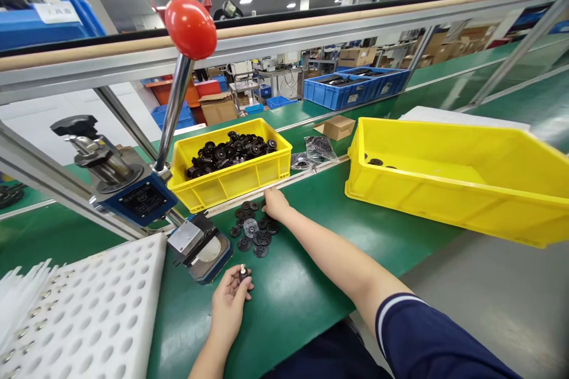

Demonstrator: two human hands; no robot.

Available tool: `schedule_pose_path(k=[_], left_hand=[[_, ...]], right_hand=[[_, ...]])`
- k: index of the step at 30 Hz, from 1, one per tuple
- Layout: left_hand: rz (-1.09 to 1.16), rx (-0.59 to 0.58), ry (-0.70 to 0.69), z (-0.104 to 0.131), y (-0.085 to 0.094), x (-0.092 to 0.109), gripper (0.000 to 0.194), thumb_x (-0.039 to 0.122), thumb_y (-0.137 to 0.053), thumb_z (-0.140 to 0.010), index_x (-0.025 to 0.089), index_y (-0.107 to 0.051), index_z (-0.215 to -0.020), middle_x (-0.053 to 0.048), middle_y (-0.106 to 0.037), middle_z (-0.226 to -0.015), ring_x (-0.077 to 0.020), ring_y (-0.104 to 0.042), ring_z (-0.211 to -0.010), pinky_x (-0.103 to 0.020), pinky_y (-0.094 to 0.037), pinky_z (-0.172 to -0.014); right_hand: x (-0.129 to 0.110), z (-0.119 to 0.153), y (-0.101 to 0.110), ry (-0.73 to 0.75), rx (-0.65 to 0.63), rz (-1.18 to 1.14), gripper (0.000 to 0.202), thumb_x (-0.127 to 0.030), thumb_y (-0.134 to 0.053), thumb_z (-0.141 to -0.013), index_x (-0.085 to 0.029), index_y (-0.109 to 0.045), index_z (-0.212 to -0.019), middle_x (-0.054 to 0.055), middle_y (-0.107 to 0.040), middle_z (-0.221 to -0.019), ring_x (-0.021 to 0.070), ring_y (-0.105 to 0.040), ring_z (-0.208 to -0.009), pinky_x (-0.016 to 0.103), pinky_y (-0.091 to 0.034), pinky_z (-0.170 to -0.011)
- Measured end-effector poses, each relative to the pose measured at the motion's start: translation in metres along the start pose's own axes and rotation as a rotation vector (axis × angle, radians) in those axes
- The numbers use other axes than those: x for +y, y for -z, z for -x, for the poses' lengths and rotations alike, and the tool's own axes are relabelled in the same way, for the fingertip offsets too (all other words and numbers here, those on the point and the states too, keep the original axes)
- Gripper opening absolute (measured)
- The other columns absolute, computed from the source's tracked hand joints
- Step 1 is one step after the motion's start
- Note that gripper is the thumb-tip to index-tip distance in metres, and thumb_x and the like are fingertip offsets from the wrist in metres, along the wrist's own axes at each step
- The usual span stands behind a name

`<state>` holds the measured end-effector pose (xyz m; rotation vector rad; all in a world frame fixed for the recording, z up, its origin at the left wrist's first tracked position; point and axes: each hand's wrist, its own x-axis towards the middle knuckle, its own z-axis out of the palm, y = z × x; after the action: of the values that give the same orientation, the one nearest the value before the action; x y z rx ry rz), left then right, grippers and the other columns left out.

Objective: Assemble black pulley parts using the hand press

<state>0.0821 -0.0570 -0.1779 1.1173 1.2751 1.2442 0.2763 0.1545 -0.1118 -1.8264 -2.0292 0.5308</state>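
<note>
Near the front of the bench my left hand (230, 293) is closed around a small black part with a white tip (243, 273). My right hand (276, 205) reaches to the back right edge of a loose pile of black toothed discs (261, 238). Its fingers are curled downward, and what they hold, if anything, is hidden. One disc in the pile (251, 227) looks greyer than the others. Left of the pile stands a hand press with a red ball knob (191, 28), a blue body (144, 198) and a base with a pale round pad (208, 250).
Behind the pile, a yellow bin (231, 180) holds many black wheel-like parts. A larger yellow bin (444, 189) at right has a few dark pieces inside. A white foam tray with holes (98, 308) fills the front left. Plastic bags (319, 149) lie between the bins.
</note>
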Motion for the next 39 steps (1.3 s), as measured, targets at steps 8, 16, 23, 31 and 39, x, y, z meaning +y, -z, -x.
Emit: schedule_pose_path(k=[8, 16, 23, 31, 39], left_hand=[[0.008, 0.043, 0.048, -0.007, 0.006, 0.0, 0.049, 0.037, -0.08, -0.073, 0.017, -0.063, -0.114, -0.012, -0.074, -0.102, -0.0188, -0.069, -0.079, -0.028, -0.058, -0.062], [0.036, 0.009, 0.042, -0.007, 0.009, 0.003, 0.035, 0.033, -0.074, -0.08, 0.017, -0.063, -0.109, -0.007, -0.072, -0.097, -0.0146, -0.068, -0.073, -0.026, -0.056, -0.06], [0.056, 0.053, 0.055, -0.01, 0.01, 0.008, 0.034, 0.033, -0.075, -0.079, 0.015, -0.065, -0.106, -0.002, -0.068, -0.079, -0.0132, -0.065, -0.065, -0.026, -0.055, -0.057], [0.03, 0.035, 0.047, -0.01, 0.013, 0.01, 0.032, 0.035, -0.073, -0.082, 0.014, -0.063, -0.104, -0.001, -0.068, -0.072, -0.0136, -0.063, -0.061, -0.026, -0.054, -0.058], [0.05, 0.002, 0.045, -0.008, 0.014, 0.015, 0.026, 0.039, -0.073, -0.081, 0.016, -0.062, -0.087, 0.001, -0.062, -0.066, -0.0115, -0.058, -0.058, -0.024, -0.05, -0.058]], right_hand=[[-0.022, 0.089, -0.047, 0.139, -0.062, -0.542, 0.032, -0.034, -0.065, -0.09, -0.018, -0.055, -0.116, 0.0, -0.071, -0.089, 0.0092, -0.063, -0.053, 0.021, -0.053, -0.052], [-0.029, 0.115, -0.066, 0.323, -0.207, -0.756, 0.034, -0.02, -0.057, -0.092, -0.019, -0.058, -0.126, 0.003, -0.071, -0.104, 0.0106, -0.069, -0.077, 0.026, -0.056, -0.079], [-0.035, 0.121, -0.062, 0.639, -0.11, -0.624, 0.029, -0.017, -0.054, -0.093, -0.019, -0.067, -0.119, 0.007, -0.071, -0.112, 0.0163, -0.065, -0.103, 0.032, -0.052, -0.095], [-0.037, 0.121, -0.057, 0.797, -0.042, -0.645, 0.03, -0.012, -0.051, -0.091, -0.019, -0.07, -0.114, 0.008, -0.072, -0.112, 0.0169, -0.066, -0.104, 0.036, -0.053, -0.096], [-0.037, 0.125, -0.036, 0.83, -0.173, -0.588, 0.033, -0.028, -0.065, -0.089, -0.019, -0.068, -0.12, 0.011, -0.064, -0.129, 0.0208, -0.061, -0.12, 0.042, -0.047, -0.107]])
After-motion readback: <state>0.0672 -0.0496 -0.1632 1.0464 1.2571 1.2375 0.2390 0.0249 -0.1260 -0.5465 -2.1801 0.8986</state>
